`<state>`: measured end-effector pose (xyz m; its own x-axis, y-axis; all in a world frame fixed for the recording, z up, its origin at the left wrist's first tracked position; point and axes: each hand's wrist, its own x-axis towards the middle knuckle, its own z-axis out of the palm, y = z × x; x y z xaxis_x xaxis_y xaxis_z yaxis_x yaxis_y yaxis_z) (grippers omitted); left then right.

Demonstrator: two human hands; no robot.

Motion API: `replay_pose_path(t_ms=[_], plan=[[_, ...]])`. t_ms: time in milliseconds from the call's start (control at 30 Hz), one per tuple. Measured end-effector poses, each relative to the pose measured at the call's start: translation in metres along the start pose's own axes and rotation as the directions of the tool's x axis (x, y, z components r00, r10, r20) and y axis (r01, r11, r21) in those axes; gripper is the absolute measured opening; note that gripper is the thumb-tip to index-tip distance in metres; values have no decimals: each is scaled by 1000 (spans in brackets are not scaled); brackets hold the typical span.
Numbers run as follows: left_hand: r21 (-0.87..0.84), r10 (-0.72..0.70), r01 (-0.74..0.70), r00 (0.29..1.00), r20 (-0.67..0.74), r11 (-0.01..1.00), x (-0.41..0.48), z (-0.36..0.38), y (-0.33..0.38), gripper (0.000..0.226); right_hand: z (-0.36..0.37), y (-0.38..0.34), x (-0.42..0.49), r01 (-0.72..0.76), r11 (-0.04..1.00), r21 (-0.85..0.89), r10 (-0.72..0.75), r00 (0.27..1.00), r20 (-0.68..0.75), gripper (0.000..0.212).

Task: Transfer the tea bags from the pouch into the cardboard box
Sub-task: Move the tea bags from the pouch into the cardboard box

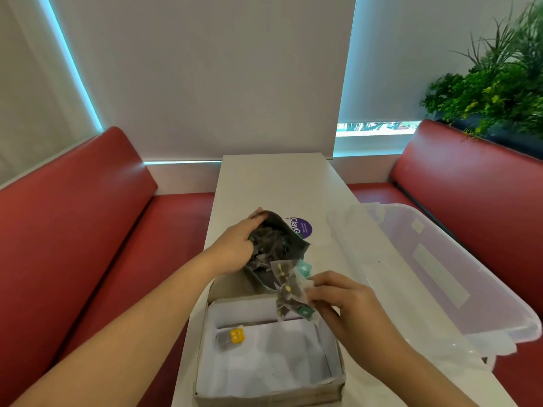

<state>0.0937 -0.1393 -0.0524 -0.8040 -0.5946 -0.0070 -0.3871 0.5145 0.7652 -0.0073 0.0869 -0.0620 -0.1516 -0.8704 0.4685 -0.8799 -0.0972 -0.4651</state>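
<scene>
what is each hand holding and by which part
Left hand grips the pouch by its open rim; right hand pinches a clump of tea bags by their edge near the teal tags.

a long white table [273, 183] runs from near to far between two red padded benches – one on the left [73, 218], one on the right [470, 171]. a clear plastic storage tub [440, 277] lies along the table's right side and reaches out over the right bench; pale labels show through its wall. a round purple sticker [304, 227] with white lettering lies flat on the table at mid length, partly covered. leafy green plants [493, 86] stand behind the right bench, far right. pale roller blinds [205, 83] cover the far windows – a thin strip of daylight [376, 127] shows under the right one.
</scene>
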Motion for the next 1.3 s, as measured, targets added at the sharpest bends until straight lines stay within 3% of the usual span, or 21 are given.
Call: replay_pose_path(t_ms=[333,533,600,700,800,933,1067,1133,1300], plan=[[-43,-21,21,1000,-18,999,1,2,-3,74,40,27,-30,-139,990,-18,140,971,192,18],[-87,-26,27,1000,6,996,-2,3,-2,73,47,35,-41,-116,985,-127,159,893,420,32],[-94,-38,40,999,18,995,-2,4,-2,73,41,30,-38,-99,983,-153,152,908,391,27],[-115,-46,49,998,30,992,-1,6,-2,75,34,25,-26,-114,979,-167,148,966,212,17],[-125,-50,53,998,31,991,-1,10,-1,75,39,22,-5,-35,982,-188,53,994,91,20],[-129,-15,21,999,49,991,-5,15,3,71,57,23,34,56,974,-219,-25,990,141,33],[-74,-21,25,998,53,997,-4,20,0,75,86,38,81,78,933,-351,70,918,391,53],[-70,-23,27,998,54,997,-4,20,-1,76,93,42,98,81,887,-455,206,811,547,61],[-94,-22,26,999,48,995,-5,17,-1,74,109,51,108,-19,843,-537,401,687,606,27]])
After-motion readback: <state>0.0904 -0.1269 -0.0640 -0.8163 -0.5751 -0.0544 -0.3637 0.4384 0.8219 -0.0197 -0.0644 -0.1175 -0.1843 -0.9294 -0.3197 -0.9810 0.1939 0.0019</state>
